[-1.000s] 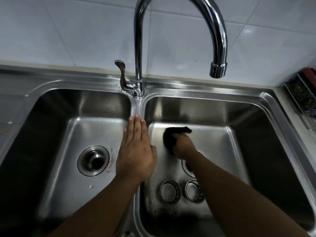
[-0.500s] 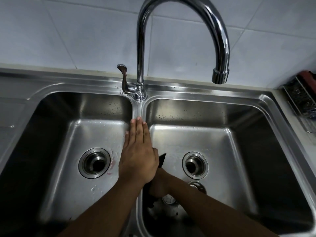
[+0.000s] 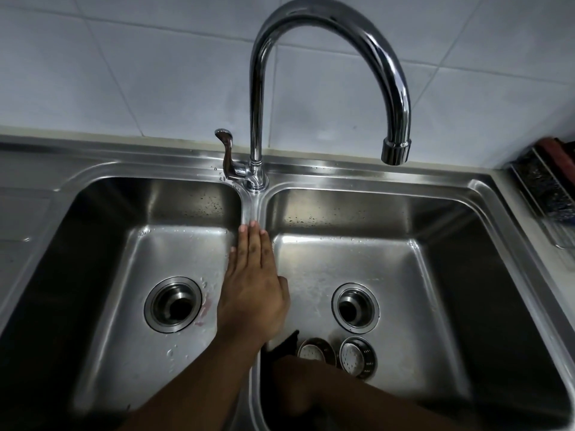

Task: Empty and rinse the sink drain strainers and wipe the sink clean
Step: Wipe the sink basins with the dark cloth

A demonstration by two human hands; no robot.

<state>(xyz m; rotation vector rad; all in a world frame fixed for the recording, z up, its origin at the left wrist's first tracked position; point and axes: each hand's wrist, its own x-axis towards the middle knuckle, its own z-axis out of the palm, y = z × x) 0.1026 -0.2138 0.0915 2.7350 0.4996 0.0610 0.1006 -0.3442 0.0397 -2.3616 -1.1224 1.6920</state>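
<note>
A double steel sink (image 3: 404, 185) has two open drains, one in the left basin (image 3: 173, 304) and one in the right basin (image 3: 355, 307). Two round steel strainers (image 3: 315, 353) (image 3: 356, 357) lie side by side on the right basin's floor, in front of its drain. My left hand (image 3: 252, 293) rests flat, fingers straight, on the divider between the basins. My right hand (image 3: 292, 384) is low in the right basin's near left corner, dark and blurred, and holds a black cloth (image 3: 284, 343) against the steel beside the strainers.
A tall chrome tap (image 3: 395, 150) arches over the right basin, and its lever (image 3: 227, 150) stands left of the base. A wire rack (image 3: 547, 194) with dark items sits on the counter at the right. Water drops and a pinkish smear (image 3: 203, 309) mark the left basin.
My right hand swept the cloth from the far middle of the right basin back to its near left corner, uncovering the right drain. My left hand has stayed on the divider.
</note>
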